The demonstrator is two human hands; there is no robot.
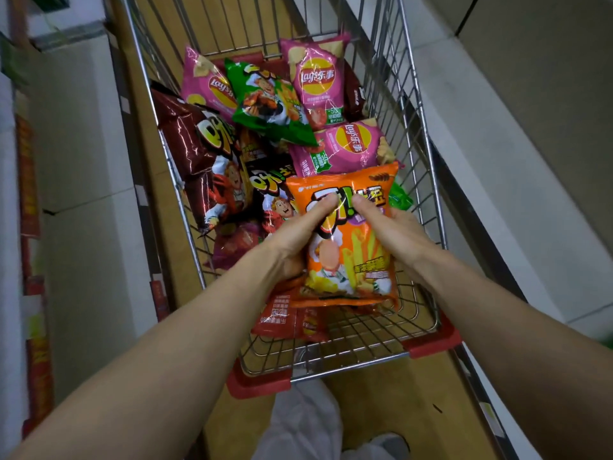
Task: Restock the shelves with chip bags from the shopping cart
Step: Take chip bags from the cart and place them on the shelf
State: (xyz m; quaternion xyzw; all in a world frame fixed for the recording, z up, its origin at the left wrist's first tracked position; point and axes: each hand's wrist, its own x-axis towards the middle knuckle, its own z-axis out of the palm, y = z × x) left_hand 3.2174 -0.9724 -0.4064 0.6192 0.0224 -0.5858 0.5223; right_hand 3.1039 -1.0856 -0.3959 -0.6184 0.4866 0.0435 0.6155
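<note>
Chip bags (212, 154) lie heaped in the cart (414, 134) from its far end down toward me, and the orange bag (351, 260) is the one I have, lifted upright above the near right corner, its lower edge over a red bag (275, 320) that lies flat on the wire floor. My left hand (298, 237) grips its left side and my right hand (388, 227) its right side. Both thumbs press on the front near the printed logo, almost meeting, and my fingers are curled round behind, where I cannot see them. I judge the bag very light, mostly air, with a soft foil skin that gives under my thumbs and is glossy enough to slide if I hold it loosely. What is inside will be brittle, so squeezing the puffed middle risks crushing it or popping a seam. Better hold, I think, is at the side edges or the flat crimped strip along the top, where the film is doubled and nothing can break. One hand should be enough to carry it, leaving the other free. The shelves (83, 144) beside the cart are blurred, so I cannot tell which spot this bag belongs in.
</note>
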